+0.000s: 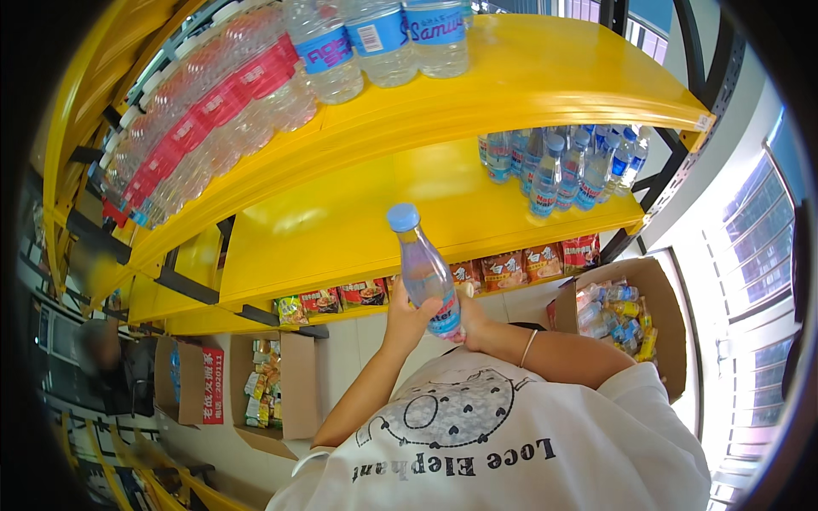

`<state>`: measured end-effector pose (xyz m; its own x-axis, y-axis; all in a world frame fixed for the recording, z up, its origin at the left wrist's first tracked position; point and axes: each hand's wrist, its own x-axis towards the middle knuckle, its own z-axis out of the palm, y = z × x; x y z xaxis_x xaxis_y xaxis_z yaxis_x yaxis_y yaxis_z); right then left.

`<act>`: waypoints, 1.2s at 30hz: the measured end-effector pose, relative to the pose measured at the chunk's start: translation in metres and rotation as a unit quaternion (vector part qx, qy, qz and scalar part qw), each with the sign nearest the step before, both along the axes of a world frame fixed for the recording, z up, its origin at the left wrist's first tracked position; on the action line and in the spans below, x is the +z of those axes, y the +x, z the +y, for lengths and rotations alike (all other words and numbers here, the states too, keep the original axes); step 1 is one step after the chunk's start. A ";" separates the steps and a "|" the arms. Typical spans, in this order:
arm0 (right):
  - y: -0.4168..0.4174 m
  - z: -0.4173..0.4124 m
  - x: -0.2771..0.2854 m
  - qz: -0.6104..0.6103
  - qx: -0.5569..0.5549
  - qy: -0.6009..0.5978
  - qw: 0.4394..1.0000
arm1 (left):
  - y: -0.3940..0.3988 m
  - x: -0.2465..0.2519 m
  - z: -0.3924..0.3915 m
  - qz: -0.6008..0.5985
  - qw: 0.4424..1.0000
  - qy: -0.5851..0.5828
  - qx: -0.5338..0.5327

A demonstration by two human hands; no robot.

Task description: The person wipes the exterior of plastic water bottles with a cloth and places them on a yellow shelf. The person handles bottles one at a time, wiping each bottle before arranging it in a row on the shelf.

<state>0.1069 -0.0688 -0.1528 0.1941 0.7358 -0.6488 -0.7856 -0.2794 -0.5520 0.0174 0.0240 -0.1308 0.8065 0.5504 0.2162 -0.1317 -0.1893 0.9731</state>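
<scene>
A clear plastic water bottle [427,274] with a blue cap and a blue and red label is held tilted in front of my chest. My left hand [409,316] wraps around its lower side, thumb across the label. At the bottle's base is my right hand [473,316], its fingers partly hidden behind the bottle; a small pale round thing shows beside them. Beyond the hands, similar small bottles [544,182] stand grouped at the right end of the yellow middle shelf [332,217]. Larger bottles with red labels [217,102] and blue labels [380,45] line the upper shelf [524,64].
Packaged food bags [505,271] sit on the lowest shelf. A cardboard box of mixed bottles [668,319] stands at my right. On the floor at left are a carton of small packages [299,389] and another carton [192,383]. A blurred person [99,348] is at far left.
</scene>
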 end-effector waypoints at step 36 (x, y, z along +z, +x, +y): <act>0.159 -0.005 -0.042 -0.245 -0.241 -0.009 0.939 | 0.224 -0.065 0.023 0.074 0.987 -0.085 -0.111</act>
<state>0.2655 -0.0739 -0.1945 0.7807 0.4750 -0.4061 -0.4758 0.0304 -0.8790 0.2410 0.0468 -0.1955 0.9272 0.3746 0.0061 -0.0054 -0.0030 1.0000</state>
